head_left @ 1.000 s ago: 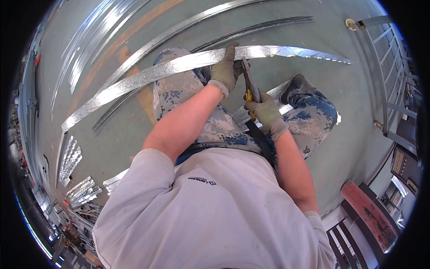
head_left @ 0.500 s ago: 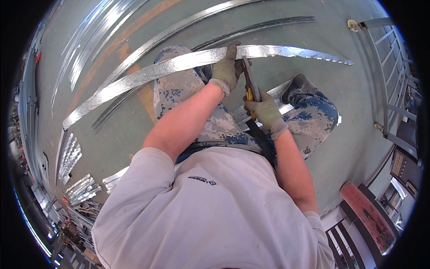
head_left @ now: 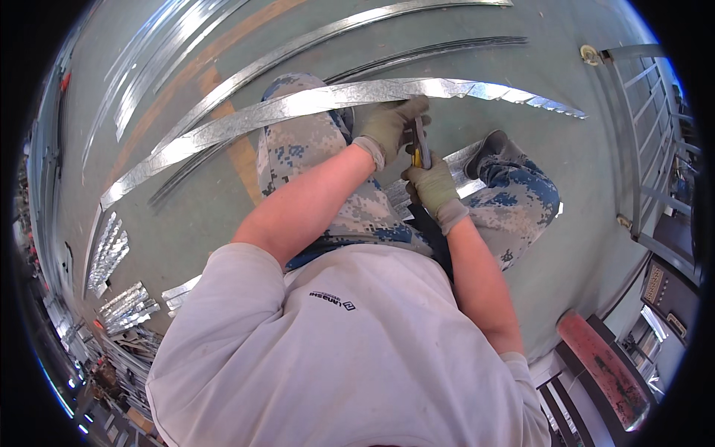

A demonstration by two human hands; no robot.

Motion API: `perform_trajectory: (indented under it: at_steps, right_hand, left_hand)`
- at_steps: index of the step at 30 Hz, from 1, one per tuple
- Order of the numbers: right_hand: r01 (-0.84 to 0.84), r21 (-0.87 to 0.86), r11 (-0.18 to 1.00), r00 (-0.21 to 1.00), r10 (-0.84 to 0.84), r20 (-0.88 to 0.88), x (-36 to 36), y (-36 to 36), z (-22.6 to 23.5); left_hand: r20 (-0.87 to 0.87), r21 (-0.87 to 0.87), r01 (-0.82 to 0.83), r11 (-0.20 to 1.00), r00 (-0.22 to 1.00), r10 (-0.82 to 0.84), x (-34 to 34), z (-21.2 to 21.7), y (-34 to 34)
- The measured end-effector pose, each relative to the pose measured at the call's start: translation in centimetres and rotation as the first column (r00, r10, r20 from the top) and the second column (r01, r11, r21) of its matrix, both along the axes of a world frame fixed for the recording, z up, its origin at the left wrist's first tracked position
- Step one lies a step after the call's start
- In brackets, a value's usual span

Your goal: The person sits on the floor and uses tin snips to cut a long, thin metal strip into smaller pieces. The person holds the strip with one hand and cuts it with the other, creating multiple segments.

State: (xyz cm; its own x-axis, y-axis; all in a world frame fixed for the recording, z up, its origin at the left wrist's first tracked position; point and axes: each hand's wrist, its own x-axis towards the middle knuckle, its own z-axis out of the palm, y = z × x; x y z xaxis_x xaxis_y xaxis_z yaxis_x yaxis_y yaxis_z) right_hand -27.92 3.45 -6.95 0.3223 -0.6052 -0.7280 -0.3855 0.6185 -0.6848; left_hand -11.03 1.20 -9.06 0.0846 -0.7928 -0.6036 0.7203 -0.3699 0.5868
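Note:
A long shiny metal strip (head_left: 298, 102) with a notched right end stretches across in front of me, over my left knee. Under its middle, my gloved left hand (head_left: 393, 128) has its fingers bent together at the strip's lower edge. What they grip, if anything, is hidden. My gloved right hand (head_left: 433, 185) is closed around yellow-handled metal snips (head_left: 422, 149). The snips point up past the left hand's fingertips, and their jaws are partly hidden there.
Further metal strips (head_left: 160, 82) and a long channel (head_left: 298, 41) lie on the floor ahead. Notched pieces (head_left: 108, 253) are piled at left. A wheeled metal frame (head_left: 633, 127) stands at right, with a red cylinder (head_left: 603, 369) nearer me.
My left hand has shifted down and right from the strip's face to its lower edge. The snips have dropped slightly, away from the strip. The right hand stays closed on them.

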Motion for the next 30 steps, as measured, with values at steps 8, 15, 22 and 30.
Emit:
perform_trajectory:
  at_steps: [8, 15, 22, 30]
  right_hand:
    - [-0.386, -0.377, 0.842, 0.836, 0.146, -0.529, 2.1, 1.1, -0.6]
    - [-0.424, -0.394, 0.815, 0.796, 0.128, -0.592, 2.3, 1.1, -1.5]
    - [-0.358, -0.17, 0.918, 0.914, 0.307, -0.265, -0.5, -1.5, -0.9]
    - [-0.449, -0.445, 0.775, 0.835, 0.185, -0.518, -0.4, 0.1, -3.6]
  left_hand:
    - [0.247, 0.092, 0.046, 0.995, 0.967, -0.068, -3.3, 0.0, -0.6]
    - [0.157, 0.218, -0.093, 0.972, 0.986, 0.059, -4.3, -0.6, -1.8]
    - [0.044, 0.265, -0.196, 0.944, 0.981, 0.191, -4.5, 0.2, -1.7]
    - [0.181, 0.209, 0.038, 0.977, 0.981, -0.077, -4.3, -0.4, -0.7]
